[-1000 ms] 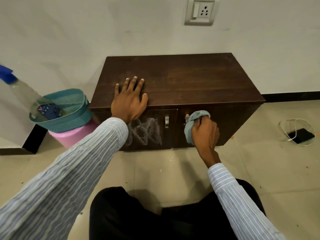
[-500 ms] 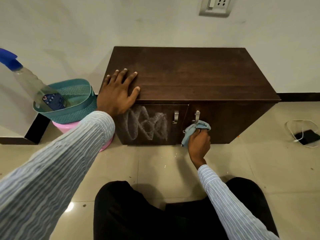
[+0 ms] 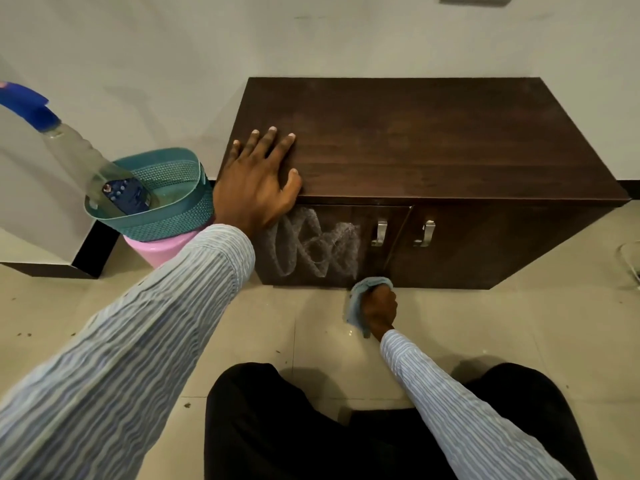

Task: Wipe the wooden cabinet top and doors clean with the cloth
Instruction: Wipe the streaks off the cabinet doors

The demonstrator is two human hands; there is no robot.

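A low dark wooden cabinet (image 3: 433, 143) stands against the wall, with two front doors and metal handles (image 3: 379, 232). White looping smears (image 3: 318, 247) cover the left door. My left hand (image 3: 258, 183) lies flat, fingers spread, on the top's front left corner. My right hand (image 3: 379, 308) grips a light blue cloth (image 3: 356, 303) at the bottom edge of the left door, near the floor and close to the gap between the doors.
Left of the cabinet a teal basket (image 3: 166, 206) sits on a pink tub (image 3: 159, 249) and holds a spray bottle (image 3: 69, 147) with a blue nozzle. A white cable (image 3: 632, 261) lies on the tiled floor at far right. My knees are below.
My right hand has carried the cloth down the door front, from handle height to the bottom edge. The left hand stays on the top. The view has shifted left and closer.
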